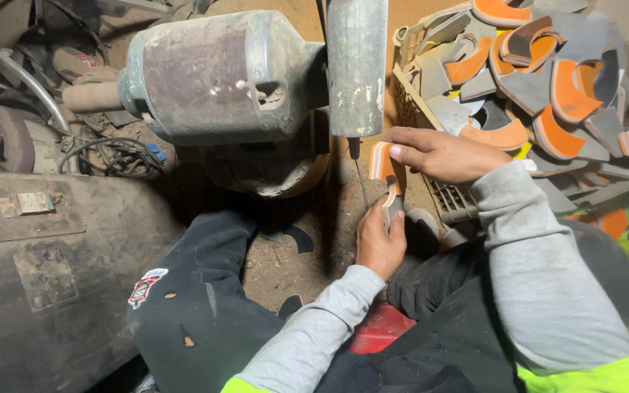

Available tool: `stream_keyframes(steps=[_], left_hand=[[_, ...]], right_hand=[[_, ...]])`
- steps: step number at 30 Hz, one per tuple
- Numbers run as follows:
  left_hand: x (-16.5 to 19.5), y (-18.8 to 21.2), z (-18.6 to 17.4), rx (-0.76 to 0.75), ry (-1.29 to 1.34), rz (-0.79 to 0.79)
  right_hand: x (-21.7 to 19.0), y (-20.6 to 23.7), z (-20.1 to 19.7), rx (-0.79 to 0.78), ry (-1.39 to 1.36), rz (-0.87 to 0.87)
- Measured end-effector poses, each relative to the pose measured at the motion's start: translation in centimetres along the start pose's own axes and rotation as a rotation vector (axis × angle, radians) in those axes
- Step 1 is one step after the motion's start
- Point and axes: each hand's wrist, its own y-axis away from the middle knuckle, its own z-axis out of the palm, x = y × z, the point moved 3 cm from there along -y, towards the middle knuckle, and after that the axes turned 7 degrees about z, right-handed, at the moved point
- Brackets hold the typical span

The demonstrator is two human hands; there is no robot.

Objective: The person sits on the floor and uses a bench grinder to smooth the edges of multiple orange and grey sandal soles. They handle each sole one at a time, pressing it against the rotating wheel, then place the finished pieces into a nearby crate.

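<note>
My left hand [377, 240] and my right hand [438, 154] together hold one curved grey piece with orange and white stripes [385, 171]. The right hand pinches its upper end, the left grips its lower end. The piece sits just right of a thin vertical rod [360, 182] that hangs from a grey metal column [357, 65] of a worn motor machine [212, 76]. My sleeves are light grey with bright yellow-green cuffs.
A plastic basket [449, 198] at the upper right is heaped with several grey-and-orange cut pieces [547, 80]. A dark metal housing [45, 269] fills the lower left. My dark-trousered legs [205, 306] rest on a dirt floor; a red object [376, 327] lies between them.
</note>
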Motion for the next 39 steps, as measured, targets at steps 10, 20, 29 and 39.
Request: stream_keyframes(steps=[10,20,29,39], left_hand=[[-0.2,-1.1,2.0,-0.093,0.401,-0.317],[-1.0,-3.5,7.3,-0.009,0.349,-0.177],[-4.3,-5.1,11.1,-0.014,0.378,-0.056],[-3.9,-6.2,11.2,-0.114,-0.056,0.066]], right_hand=[[-1.8,1.1,-1.0,0.258,0.113,0.041],[-4.6,2.1,-0.5,0.211,0.154,-0.141],[-5.2,2.4,-1.0,0.196,0.089,-0.125],[-5.7,2.0,-1.2,0.262,0.109,-0.179]])
